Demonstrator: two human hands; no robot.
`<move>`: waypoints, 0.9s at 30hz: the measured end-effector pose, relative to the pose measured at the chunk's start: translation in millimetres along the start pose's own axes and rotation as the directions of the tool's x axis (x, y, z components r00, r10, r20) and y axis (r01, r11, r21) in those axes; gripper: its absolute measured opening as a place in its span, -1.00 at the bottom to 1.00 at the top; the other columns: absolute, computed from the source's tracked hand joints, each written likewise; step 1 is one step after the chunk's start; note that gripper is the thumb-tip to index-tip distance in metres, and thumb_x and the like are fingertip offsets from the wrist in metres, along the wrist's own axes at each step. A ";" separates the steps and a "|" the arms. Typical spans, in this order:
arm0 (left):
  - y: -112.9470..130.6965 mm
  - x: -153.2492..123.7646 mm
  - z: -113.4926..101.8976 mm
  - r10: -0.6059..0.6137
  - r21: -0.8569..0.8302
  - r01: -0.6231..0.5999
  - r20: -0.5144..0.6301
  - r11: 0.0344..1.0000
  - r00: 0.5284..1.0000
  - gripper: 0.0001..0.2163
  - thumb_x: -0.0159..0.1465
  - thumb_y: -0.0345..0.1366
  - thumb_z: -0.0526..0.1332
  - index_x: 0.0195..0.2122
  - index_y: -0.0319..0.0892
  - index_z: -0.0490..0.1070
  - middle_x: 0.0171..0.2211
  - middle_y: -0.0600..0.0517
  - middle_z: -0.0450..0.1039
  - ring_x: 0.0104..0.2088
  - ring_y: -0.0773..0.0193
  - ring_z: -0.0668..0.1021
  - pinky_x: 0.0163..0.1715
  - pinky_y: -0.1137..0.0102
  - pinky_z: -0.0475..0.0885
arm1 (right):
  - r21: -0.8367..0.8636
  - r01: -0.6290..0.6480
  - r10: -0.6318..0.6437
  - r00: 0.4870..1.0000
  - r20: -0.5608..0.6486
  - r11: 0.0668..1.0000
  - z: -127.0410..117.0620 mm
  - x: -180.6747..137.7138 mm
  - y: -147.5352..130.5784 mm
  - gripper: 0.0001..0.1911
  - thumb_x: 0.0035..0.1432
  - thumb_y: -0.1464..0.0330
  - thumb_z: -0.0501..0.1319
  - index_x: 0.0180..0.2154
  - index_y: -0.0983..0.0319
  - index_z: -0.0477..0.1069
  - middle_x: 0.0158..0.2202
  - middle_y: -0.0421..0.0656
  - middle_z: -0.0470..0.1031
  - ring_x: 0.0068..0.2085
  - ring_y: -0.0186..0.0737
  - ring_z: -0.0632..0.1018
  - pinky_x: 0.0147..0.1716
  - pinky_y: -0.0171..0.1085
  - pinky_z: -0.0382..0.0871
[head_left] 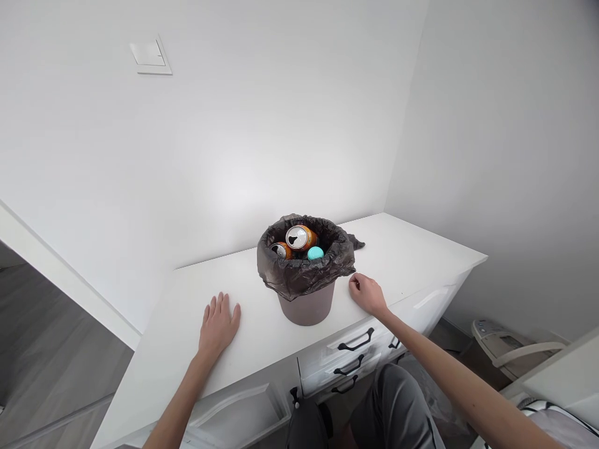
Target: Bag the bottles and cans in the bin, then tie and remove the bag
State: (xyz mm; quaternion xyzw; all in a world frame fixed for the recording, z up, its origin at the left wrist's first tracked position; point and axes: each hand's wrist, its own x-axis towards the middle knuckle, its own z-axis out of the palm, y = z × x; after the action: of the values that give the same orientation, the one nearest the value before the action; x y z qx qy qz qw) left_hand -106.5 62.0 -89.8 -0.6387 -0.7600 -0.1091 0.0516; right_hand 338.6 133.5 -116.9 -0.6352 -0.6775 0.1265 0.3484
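A small brownish-grey trash bin (306,307) stands upright on the white cabinet top. Its dark plastic trash bag (299,279) is folded over the rim. Inside lie two orange drink cans (299,237), tops facing me, and something with a turquoise lid (315,253); the bin's bottom is hidden. To the left of the bin, my left hand (219,327) lies palm down, fingers stretched, holding nothing. On the right, my right hand (368,293) rests on the surface with fingers curled into a loose fist, close to the bag's edge. No object shows in it.
The white cabinet (421,249) backs onto a white wall, with black drawer handles (355,340) along its front. A light switch (150,56) is high on the left. A beige appliance with a curved handle (510,349) stands at the lower right.
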 end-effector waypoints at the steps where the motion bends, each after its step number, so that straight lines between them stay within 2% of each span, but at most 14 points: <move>1: -0.2 0.0 0.1 -0.002 -0.001 0.002 0.004 1.000 1.000 -0.30 0.45 -0.02 -0.16 0.43 -0.47 0.12 0.48 -0.25 0.04 0.49 -0.13 0.08 0.45 0.00 0.01 | -0.003 0.000 0.000 1.000 0.000 1.000 0.6 0.2 0.9 -0.85 0.19 0.43 0.06 -0.43 0.16 0.29 -0.41 -0.22 0.50 -0.42 -0.26 0.38 -0.39 -0.29 0.10; 10: -0.9 2.7 4.7 -0.002 0.025 0.002 -0.005 1.000 1.000 -0.30 0.45 0.00 -0.15 0.43 -0.45 0.12 0.48 -0.25 0.05 0.49 -0.11 0.08 0.45 0.03 0.00 | -0.020 0.011 -0.011 1.000 -0.010 1.000 2.0 2.3 5.7 -0.85 0.20 0.43 0.06 -0.42 0.16 0.29 -0.39 -0.21 0.51 -0.40 -0.24 0.41 -0.39 -0.30 0.09; 16: 3.1 2.1 -0.2 0.004 0.042 -0.004 -0.011 0.999 1.000 -0.30 0.45 -0.02 -0.18 0.42 -0.47 0.14 0.47 -0.24 0.07 0.48 -0.12 0.10 0.45 0.03 0.01 | -0.018 0.001 -0.001 1.000 -0.011 1.000 -0.8 1.6 1.1 -0.84 0.20 0.44 0.06 -0.43 0.16 0.29 -0.39 -0.19 0.51 -0.40 -0.24 0.39 -0.39 -0.29 0.09; 27: 1.2 4.3 1.5 0.013 0.048 -0.013 -0.001 0.999 1.000 -0.31 0.45 -0.01 -0.19 0.43 -0.40 0.15 0.48 -0.22 0.06 0.48 -0.13 0.10 0.44 0.00 0.01 | -0.007 0.002 -0.002 1.000 -0.022 1.000 -0.8 1.7 1.5 -0.85 0.19 0.44 0.05 -0.43 0.16 0.29 -0.39 -0.20 0.51 -0.41 -0.25 0.39 -0.39 -0.30 0.10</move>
State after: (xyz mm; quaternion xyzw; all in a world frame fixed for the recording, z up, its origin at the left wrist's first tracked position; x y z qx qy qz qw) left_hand -106.0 66.7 -90.1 -0.6421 -0.7581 -0.0909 0.0679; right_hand 340.4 135.2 -116.7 -0.6371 -0.6749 0.1168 0.3535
